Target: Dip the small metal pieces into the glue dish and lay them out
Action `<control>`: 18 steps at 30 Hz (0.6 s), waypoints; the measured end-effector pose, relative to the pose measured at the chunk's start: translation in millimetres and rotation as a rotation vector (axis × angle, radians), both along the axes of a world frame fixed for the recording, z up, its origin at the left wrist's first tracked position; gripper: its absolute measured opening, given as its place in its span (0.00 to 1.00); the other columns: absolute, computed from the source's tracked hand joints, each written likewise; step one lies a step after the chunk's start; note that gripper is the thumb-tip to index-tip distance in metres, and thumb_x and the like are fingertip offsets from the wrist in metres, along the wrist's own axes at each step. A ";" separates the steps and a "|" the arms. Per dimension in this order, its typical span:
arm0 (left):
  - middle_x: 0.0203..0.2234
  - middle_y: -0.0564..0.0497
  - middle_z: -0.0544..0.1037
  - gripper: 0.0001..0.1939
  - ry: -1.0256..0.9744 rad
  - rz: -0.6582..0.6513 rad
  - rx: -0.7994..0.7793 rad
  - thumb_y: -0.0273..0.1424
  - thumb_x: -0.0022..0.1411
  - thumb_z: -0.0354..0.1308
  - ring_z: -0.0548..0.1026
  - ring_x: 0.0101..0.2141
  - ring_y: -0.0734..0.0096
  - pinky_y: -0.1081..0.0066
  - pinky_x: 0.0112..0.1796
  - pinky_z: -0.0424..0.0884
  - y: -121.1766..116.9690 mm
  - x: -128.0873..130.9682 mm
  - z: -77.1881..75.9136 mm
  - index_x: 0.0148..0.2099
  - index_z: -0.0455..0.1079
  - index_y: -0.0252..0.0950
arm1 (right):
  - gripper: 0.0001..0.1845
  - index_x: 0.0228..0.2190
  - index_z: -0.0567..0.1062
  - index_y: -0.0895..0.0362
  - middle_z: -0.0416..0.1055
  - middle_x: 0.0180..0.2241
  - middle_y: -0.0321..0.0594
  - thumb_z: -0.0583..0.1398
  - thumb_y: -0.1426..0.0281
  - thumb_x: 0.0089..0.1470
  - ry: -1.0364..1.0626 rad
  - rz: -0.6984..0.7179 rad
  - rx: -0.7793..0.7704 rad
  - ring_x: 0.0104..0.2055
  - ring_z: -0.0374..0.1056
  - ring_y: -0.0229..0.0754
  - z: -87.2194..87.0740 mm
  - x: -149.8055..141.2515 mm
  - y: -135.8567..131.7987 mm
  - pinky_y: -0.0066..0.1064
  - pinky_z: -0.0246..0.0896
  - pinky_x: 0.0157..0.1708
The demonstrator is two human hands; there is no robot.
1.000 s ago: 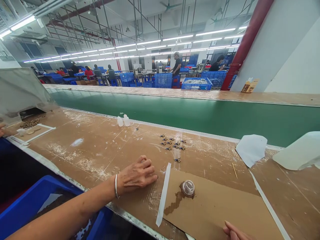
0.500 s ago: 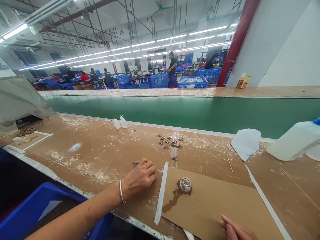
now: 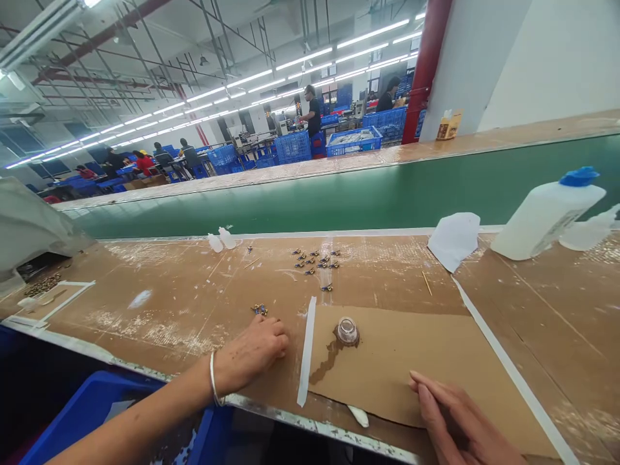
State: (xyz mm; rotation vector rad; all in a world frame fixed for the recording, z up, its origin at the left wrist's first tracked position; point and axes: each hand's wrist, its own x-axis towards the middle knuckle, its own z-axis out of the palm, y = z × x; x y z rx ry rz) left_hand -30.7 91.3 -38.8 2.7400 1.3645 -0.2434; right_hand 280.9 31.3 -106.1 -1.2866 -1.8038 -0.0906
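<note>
From the head camera, a small blue-and-gold metal part (image 3: 259,310) lies flat on the brown-papered workbench (image 3: 159,290), its long axis running roughly left to right and tilting slightly. The person's left hand (image 3: 252,352), wearing a silver bangle (image 3: 212,381), rests on the bench with its fingers curled and together, and nothing shows between them. The part lies just beyond those fingers, toward the far side and slightly left, not quite touching them. Farther off and to the right is a loose cluster of similar metal parts (image 3: 312,261). The right hand (image 3: 460,420) lies at the near right, its fingers (image 3: 426,391) extended and together, touching a cardboard sheet (image 3: 411,368) and holding nothing visible. On that sheet, left of the hand, sits a small clear cup (image 3: 347,331) beside a brown stain (image 3: 327,361).
</note>
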 end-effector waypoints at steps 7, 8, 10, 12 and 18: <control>0.33 0.47 0.73 0.08 0.153 0.090 -0.123 0.27 0.62 0.51 0.68 0.38 0.64 0.67 0.37 0.57 10.0 12.6 12.8 0.33 0.70 0.31 | 0.08 0.40 0.71 0.53 0.72 0.38 0.31 0.56 0.68 0.57 0.148 -0.004 -0.056 0.38 0.69 0.29 7.6 -9.0 -5.1 0.17 0.60 0.44; 0.33 0.47 0.73 0.08 0.156 0.098 -0.136 0.27 0.62 0.51 0.69 0.38 0.64 0.67 0.38 0.57 11.4 12.7 13.3 0.32 0.70 0.31 | 0.08 0.40 0.71 0.52 0.72 0.38 0.30 0.56 0.68 0.58 0.155 -0.009 -0.064 0.38 0.69 0.29 7.5 -9.4 -5.5 0.17 0.60 0.44; 0.32 0.47 0.73 0.08 0.149 0.109 -0.154 0.27 0.61 0.53 0.69 0.37 0.64 0.68 0.37 0.58 13.9 10.9 13.6 0.31 0.70 0.31 | 0.08 0.40 0.71 0.52 0.71 0.38 0.30 0.56 0.68 0.58 0.172 -0.023 -0.092 0.38 0.68 0.29 7.3 -9.9 -5.9 0.18 0.59 0.45; 0.31 0.47 0.73 0.09 0.130 0.121 -0.161 0.28 0.60 0.53 0.70 0.36 0.66 0.69 0.36 0.58 16.3 6.9 13.4 0.30 0.71 0.31 | 0.09 0.41 0.71 0.51 0.71 0.39 0.30 0.56 0.67 0.58 0.188 -0.028 -0.110 0.39 0.68 0.30 6.5 -9.6 -6.1 0.20 0.59 0.46; 0.29 0.48 0.73 0.15 0.017 0.224 -0.126 0.30 0.64 0.48 0.70 0.33 0.71 0.72 0.35 0.61 11.7 -10.7 13.3 0.30 0.72 0.33 | 0.10 0.41 0.71 0.50 0.71 0.40 0.29 0.55 0.63 0.58 0.167 -0.030 -0.122 0.38 0.69 0.32 1.3 -5.3 -6.7 0.23 0.60 0.46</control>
